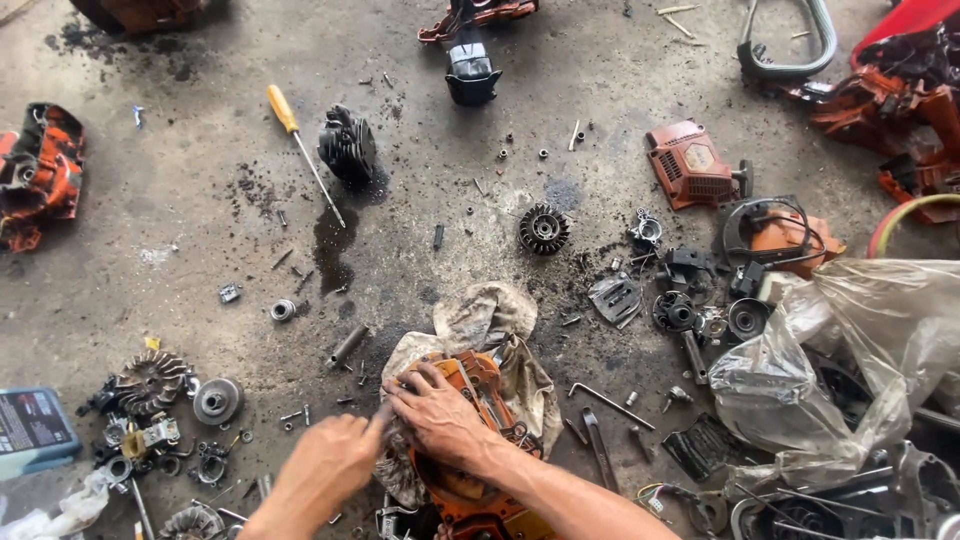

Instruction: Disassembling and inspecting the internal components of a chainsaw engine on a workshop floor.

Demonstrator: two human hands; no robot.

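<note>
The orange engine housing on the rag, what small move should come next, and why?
Probably keep the right hand pressing the housing flat on the rag while the left hand works at its left edge. Both hands already meet there, and the housing lies loose on soft cloth, so it may shift.

Blue rectangular box (30,430): lies flat on the concrete floor at the lower left edge, its printed top face dark with small coloured patches.

Clear plastic bag (850,360): crumpled, translucent grey, lower right, draped over dark machine parts.

No signs or screens.
</note>
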